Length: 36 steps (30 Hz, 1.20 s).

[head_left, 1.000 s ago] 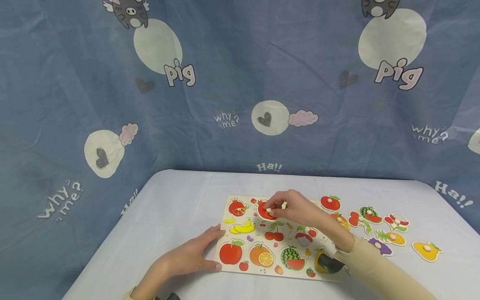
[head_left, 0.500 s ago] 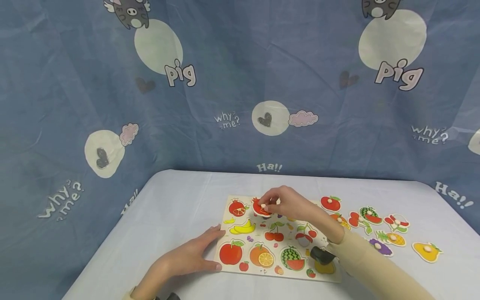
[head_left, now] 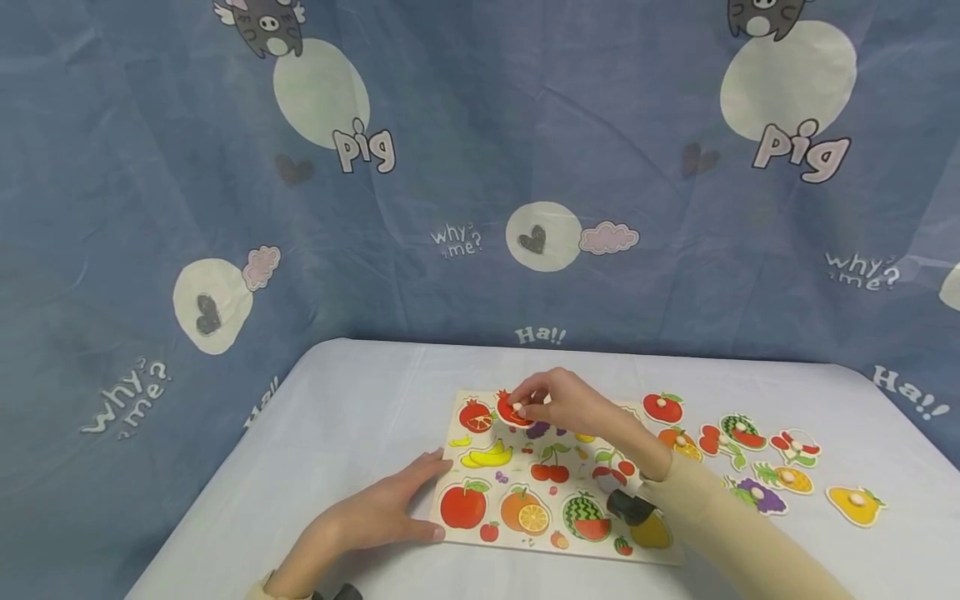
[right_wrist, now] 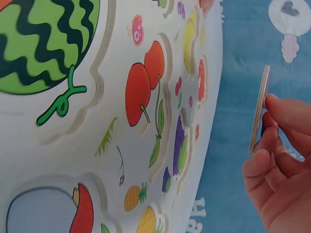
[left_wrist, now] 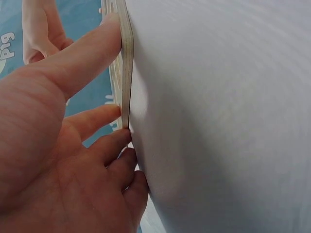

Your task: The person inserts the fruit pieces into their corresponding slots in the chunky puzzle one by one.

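Pomegranate piece (head_left: 507, 413), pinched by right hand (head_left: 567, 402); backdrop (head_left: 457, 92), "pig", "Ha!!"

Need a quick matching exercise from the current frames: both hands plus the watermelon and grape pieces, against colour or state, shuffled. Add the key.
Column 1
1. Left hand
2. Right hand
3. Watermelon piece
4. Grape piece

Column 2
A. Purple and green, loose on the table
B. Pinches the pomegranate piece
C. Green and red, loose on the table
D. Touches the edge of the board

Pairs: 1-D, 2-B, 3-C, 4-A
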Each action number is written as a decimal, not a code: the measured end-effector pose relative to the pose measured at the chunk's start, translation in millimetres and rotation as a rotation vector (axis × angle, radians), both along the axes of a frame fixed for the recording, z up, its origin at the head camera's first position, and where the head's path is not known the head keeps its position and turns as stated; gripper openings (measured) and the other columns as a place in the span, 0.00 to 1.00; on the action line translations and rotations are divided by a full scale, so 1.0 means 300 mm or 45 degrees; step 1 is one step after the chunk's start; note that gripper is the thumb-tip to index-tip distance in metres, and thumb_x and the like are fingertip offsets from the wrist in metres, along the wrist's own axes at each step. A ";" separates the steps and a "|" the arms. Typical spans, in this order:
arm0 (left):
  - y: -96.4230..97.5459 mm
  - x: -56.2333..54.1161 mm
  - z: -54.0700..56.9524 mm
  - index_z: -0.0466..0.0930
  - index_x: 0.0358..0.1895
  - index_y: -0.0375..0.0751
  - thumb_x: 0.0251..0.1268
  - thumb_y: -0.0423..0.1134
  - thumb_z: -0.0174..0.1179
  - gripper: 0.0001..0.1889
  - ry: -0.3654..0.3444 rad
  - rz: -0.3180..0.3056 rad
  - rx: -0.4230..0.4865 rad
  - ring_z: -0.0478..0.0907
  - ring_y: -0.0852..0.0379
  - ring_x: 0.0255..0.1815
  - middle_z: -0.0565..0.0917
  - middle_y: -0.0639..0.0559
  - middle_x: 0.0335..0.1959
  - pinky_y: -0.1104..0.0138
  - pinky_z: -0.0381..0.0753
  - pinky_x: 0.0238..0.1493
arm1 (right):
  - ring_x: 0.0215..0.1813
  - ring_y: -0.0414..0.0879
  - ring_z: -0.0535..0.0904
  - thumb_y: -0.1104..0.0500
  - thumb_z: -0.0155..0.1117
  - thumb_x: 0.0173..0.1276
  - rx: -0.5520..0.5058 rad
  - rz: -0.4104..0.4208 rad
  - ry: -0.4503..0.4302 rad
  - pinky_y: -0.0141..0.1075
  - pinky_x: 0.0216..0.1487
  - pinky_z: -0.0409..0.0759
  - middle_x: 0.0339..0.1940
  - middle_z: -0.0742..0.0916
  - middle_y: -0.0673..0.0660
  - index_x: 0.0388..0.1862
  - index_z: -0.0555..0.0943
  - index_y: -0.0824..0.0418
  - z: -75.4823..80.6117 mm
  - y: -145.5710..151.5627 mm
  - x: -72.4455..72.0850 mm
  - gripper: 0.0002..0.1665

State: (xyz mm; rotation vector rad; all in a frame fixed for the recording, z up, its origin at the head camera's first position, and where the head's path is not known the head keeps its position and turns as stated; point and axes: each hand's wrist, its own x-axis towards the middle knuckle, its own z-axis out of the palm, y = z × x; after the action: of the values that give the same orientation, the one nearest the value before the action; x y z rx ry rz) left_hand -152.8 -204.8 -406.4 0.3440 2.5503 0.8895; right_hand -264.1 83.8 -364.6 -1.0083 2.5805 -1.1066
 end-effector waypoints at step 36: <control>-0.002 0.002 0.013 0.63 0.74 0.52 0.51 0.53 0.74 0.45 -0.018 -0.025 0.007 0.53 0.43 0.76 0.57 0.46 0.77 0.38 0.58 0.68 | 0.41 0.41 0.80 0.64 0.66 0.67 -0.060 -0.024 -0.075 0.32 0.40 0.81 0.43 0.88 0.52 0.46 0.87 0.61 -0.059 -0.143 -0.079 0.10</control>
State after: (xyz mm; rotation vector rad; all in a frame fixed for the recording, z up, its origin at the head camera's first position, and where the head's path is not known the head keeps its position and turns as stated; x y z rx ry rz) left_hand -152.2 -205.5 -402.6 0.3622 2.5280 0.8890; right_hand -287.9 40.9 -382.1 -0.9484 2.5340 -1.1890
